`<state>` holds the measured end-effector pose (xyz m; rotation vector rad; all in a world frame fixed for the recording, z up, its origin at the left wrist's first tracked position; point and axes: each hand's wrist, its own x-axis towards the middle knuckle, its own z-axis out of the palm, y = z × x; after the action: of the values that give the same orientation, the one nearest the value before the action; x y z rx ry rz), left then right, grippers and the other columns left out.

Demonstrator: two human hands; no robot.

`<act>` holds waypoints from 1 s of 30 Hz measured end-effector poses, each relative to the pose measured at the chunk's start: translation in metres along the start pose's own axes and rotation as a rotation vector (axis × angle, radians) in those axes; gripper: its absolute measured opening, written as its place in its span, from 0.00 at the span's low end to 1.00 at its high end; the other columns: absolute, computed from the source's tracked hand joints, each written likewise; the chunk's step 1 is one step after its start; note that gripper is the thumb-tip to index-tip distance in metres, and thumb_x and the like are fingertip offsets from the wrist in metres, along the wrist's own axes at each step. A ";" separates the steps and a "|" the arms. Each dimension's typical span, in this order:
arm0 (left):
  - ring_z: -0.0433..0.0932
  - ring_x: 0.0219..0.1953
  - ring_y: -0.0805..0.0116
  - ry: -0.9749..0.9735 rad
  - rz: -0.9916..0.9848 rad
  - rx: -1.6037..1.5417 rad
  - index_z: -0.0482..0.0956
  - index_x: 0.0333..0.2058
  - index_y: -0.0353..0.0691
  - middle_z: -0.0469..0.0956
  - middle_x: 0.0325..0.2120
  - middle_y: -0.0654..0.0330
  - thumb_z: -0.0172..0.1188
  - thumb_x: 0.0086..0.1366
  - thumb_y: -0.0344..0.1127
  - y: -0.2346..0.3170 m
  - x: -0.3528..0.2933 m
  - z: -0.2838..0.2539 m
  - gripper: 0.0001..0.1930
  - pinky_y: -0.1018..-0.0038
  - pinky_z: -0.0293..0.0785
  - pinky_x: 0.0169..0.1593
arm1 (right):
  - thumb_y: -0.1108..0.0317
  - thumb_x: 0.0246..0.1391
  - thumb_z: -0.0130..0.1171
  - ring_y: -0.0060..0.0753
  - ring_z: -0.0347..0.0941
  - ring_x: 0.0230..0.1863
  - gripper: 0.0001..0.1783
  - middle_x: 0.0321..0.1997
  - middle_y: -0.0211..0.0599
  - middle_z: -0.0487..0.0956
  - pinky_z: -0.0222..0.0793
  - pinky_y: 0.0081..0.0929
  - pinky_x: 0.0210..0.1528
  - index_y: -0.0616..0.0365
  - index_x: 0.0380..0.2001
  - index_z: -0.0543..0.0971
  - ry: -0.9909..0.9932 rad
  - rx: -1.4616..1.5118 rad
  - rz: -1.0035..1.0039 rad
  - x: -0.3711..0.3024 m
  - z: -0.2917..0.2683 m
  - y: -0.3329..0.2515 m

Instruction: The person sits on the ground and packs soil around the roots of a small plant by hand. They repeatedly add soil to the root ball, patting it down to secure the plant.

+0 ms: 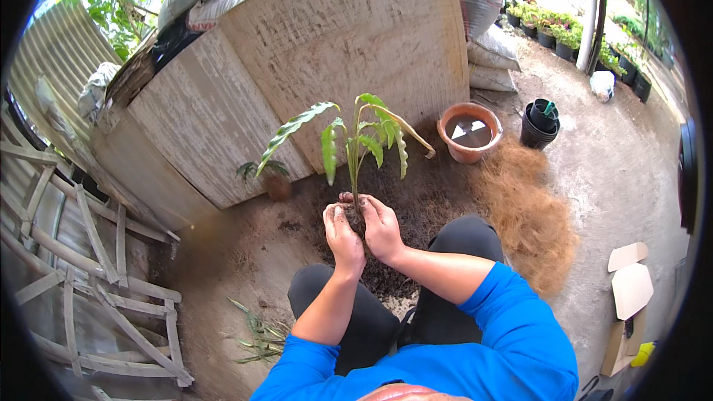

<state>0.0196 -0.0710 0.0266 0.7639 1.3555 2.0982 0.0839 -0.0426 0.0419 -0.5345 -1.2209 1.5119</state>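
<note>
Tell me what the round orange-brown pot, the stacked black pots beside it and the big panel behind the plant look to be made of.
Orange-brown pot: likely unglazed terracotta, matte with an earthy tone and thick rim. Black pots: probably thin plastic, dark, slightly glossy and nested. Panel: weathered wood, pale with visible grain and board seams. Both hands cup the plant's soil ball.

The plant [356, 141] has long green leaves and a thin green stem. The clump of soil [355, 219] at its bottom is dark brown, almost black. Right of the plant sits a round orange-brown clay pot [469, 132], and past that some small black pots [541, 122]. Below the clay pot lies a fluffy pile of golden-brown fibre [527, 215]. Behind the plant stands a pale grey wooden board [349, 37] with faded streaks. The sleeves [505, 327] are bright blue and the trousers [460, 241] are black
</note>
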 end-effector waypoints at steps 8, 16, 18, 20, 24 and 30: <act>0.67 0.31 0.77 -0.103 -0.191 -0.035 0.66 0.32 0.41 0.68 0.27 0.65 0.36 0.66 0.39 0.017 0.007 0.048 0.11 0.78 0.65 0.37 | 0.67 0.58 0.39 0.23 0.70 0.39 0.15 0.36 0.37 0.76 0.63 0.20 0.44 0.67 0.37 0.73 0.087 0.054 0.076 0.021 -0.027 -0.018; 0.65 0.38 0.75 -0.128 -0.060 0.119 0.61 0.40 0.42 0.64 0.34 0.63 0.34 0.67 0.47 0.020 0.004 0.085 0.15 0.76 0.62 0.45 | 0.65 0.59 0.38 0.20 0.70 0.34 0.17 0.31 0.35 0.76 0.64 0.19 0.38 0.66 0.33 0.74 0.209 -0.011 0.021 0.024 -0.046 -0.039; 0.64 0.40 0.74 -0.138 -0.049 0.177 0.58 0.42 0.43 0.61 0.37 0.63 0.34 0.66 0.48 0.020 0.004 0.088 0.16 0.75 0.62 0.45 | 0.65 0.59 0.37 0.21 0.70 0.34 0.17 0.31 0.35 0.76 0.64 0.20 0.38 0.65 0.33 0.74 0.216 -0.033 0.048 0.024 -0.050 -0.040; 0.63 0.41 0.74 -0.151 -0.121 0.151 0.57 0.43 0.42 0.61 0.38 0.61 0.35 0.66 0.50 0.026 0.001 0.093 0.18 0.76 0.61 0.47 | 0.66 0.59 0.37 0.21 0.70 0.34 0.17 0.31 0.34 0.76 0.64 0.20 0.39 0.65 0.33 0.74 0.210 0.053 0.075 0.027 -0.054 -0.034; 0.63 0.41 0.73 -0.204 -0.277 0.061 0.54 0.46 0.42 0.61 0.39 0.60 0.36 0.63 0.55 0.023 0.010 0.085 0.23 0.75 0.60 0.48 | 0.66 0.59 0.36 0.23 0.70 0.34 0.17 0.33 0.35 0.76 0.64 0.21 0.40 0.65 0.34 0.74 0.226 0.289 0.149 0.028 -0.053 -0.035; 0.67 0.40 0.72 -0.243 -0.333 0.141 0.51 0.54 0.44 0.68 0.38 0.61 0.35 0.62 0.58 0.037 0.010 0.091 0.28 0.74 0.63 0.47 | 0.66 0.59 0.35 0.25 0.71 0.36 0.18 0.34 0.37 0.76 0.64 0.21 0.42 0.66 0.34 0.73 0.200 0.320 0.137 0.031 -0.057 -0.037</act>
<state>0.0717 -0.0207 0.0933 0.7615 1.3966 1.6128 0.1374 0.0049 0.0615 -0.5477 -0.7824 1.6856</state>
